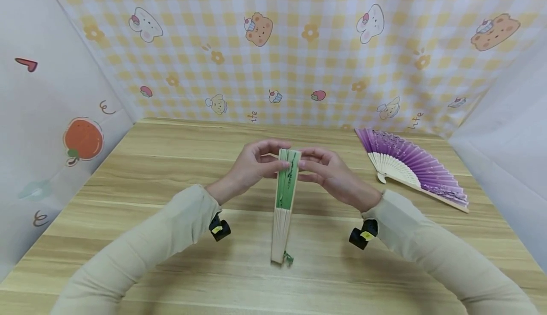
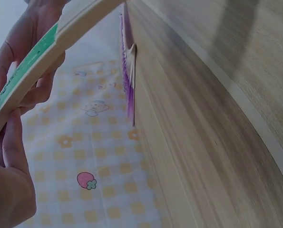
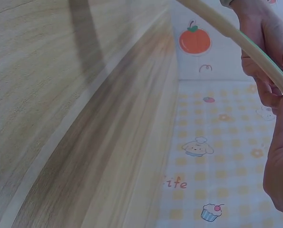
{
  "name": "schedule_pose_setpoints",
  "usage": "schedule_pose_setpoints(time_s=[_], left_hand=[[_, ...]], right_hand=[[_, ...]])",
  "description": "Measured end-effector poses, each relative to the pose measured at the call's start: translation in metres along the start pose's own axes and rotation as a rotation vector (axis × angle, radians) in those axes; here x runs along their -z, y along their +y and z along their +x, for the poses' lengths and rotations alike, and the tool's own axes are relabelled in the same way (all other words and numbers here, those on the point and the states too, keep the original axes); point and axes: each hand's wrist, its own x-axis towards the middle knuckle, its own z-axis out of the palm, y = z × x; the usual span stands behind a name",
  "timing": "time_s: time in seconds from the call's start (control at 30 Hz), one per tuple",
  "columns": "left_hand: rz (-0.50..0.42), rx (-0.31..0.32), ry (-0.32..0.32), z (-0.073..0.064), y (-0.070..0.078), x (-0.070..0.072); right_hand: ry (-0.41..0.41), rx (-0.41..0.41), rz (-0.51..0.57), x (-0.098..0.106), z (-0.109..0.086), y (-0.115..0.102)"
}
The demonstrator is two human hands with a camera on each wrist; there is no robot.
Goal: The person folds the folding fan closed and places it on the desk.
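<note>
A folded green hand fan (image 1: 285,186) with pale wooden ribs and a small green tassel (image 1: 288,258) is held up over the table, its wide end away from me. My left hand (image 1: 262,163) pinches the far end from the left, thumb on the green face. From the other side my right hand (image 1: 322,167) pinches the same end, thumb on its right edge. In the left wrist view the green fan (image 2: 32,59) slants between both hands. The right wrist view shows mostly the fan's pale edge (image 3: 260,54).
A spread purple hand fan (image 1: 410,163) with cream ribs lies at the table's right rear. Behind the wooden table (image 1: 179,163) hangs a yellow-checked cloth (image 1: 282,63); a white cloth (image 1: 47,115) hangs at the left, another (image 1: 508,125) at the right.
</note>
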Motion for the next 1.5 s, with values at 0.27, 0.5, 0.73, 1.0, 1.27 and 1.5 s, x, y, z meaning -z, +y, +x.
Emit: schedule_pose_setpoints(time_s=[0.27,0.5,0.73,1.0,1.27,1.5], left_hand=[[0.05,0.029,0.053,-0.004,-0.01,0.017],[0.102,0.104,0.091,-0.003,-0.021,0.034],[0.162,0.166,0.105,0.004,-0.027,0.051],[0.16,0.258,0.072,0.013,-0.033,0.07],[0.175,0.311,0.052,0.024,-0.042,0.082],[0.145,0.354,0.026,0.037,-0.054,0.089]], right_hand=[[-0.023,-0.058,-0.032,-0.006,0.018,0.011],[-0.033,-0.119,-0.041,-0.014,0.038,0.021],[0.008,-0.195,-0.084,-0.018,0.061,0.029],[0.015,-0.254,-0.094,-0.018,0.084,0.039],[0.075,-0.283,-0.074,-0.013,0.1,0.052],[0.186,-0.306,-0.077,-0.009,0.111,0.062]])
